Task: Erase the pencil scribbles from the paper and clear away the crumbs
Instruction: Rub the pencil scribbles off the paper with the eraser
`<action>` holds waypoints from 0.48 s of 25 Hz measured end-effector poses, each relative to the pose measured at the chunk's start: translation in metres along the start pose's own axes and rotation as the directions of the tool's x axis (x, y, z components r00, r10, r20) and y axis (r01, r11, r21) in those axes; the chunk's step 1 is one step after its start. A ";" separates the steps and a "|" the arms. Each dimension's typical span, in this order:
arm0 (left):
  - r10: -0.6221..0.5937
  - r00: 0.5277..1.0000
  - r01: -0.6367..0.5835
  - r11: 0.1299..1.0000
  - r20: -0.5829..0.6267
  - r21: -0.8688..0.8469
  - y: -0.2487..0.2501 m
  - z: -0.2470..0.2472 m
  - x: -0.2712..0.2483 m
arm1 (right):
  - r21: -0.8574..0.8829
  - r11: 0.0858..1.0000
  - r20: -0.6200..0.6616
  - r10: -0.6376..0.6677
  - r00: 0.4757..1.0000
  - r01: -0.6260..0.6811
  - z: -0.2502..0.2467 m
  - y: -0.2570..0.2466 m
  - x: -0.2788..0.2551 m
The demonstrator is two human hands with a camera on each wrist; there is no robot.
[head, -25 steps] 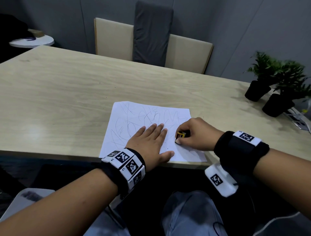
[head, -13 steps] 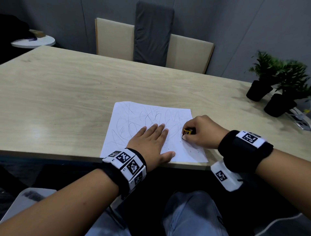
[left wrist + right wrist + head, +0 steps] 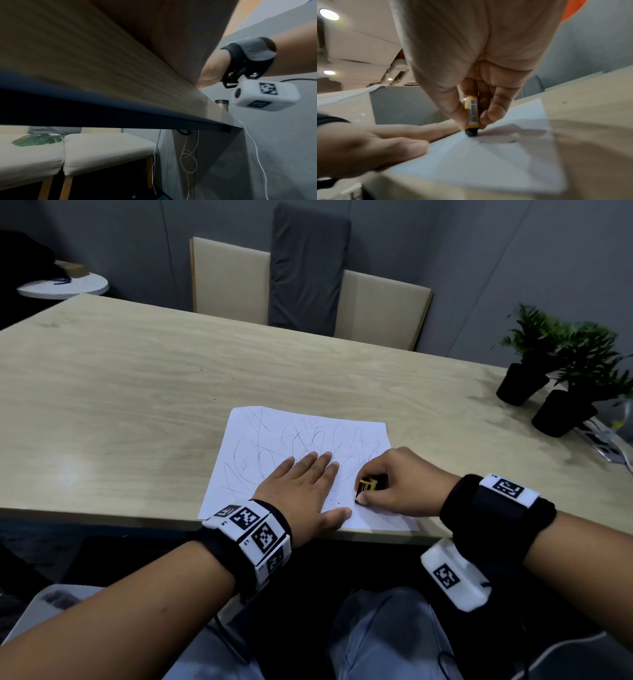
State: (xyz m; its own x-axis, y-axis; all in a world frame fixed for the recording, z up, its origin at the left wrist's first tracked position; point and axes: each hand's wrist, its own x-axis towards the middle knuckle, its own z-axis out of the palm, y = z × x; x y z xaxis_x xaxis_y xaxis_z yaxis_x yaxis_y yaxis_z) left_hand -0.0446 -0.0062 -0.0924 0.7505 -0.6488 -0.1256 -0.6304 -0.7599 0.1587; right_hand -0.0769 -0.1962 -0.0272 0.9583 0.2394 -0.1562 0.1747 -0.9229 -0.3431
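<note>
At the counter's (image 3: 137,392) near edge, the left hand (image 3: 301,487) lies flat, fingers straight, on the scribbled paper (image 3: 274,436); the right hand's (image 3: 400,484) fingers pinch a yellow-sleeved eraser (image 3: 368,485), its tip on the sheet.

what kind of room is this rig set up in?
Probably an office meeting nook or booth, not a lab. A long wooden table has a beige cushioned bench behind it, against grey panel walls. Two small potted plants stand at the table's right end.
</note>
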 end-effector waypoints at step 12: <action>-0.017 1.000 0.017 0.999 -0.006 -0.042 0.013 0.002 0.009 | 0.078 0.981 -0.140 0.188 0.972 -0.178 0.003 0.014 0.010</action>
State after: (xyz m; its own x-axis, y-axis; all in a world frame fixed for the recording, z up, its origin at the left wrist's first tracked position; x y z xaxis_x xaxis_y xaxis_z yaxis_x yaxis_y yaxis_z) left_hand -0.0464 -0.0226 -0.0936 0.7622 -0.6357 -0.1221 -0.6090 -0.7682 0.1974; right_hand -0.0651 -0.2059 -0.0365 0.9961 0.0168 -0.0864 -0.0175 -0.9243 -0.3812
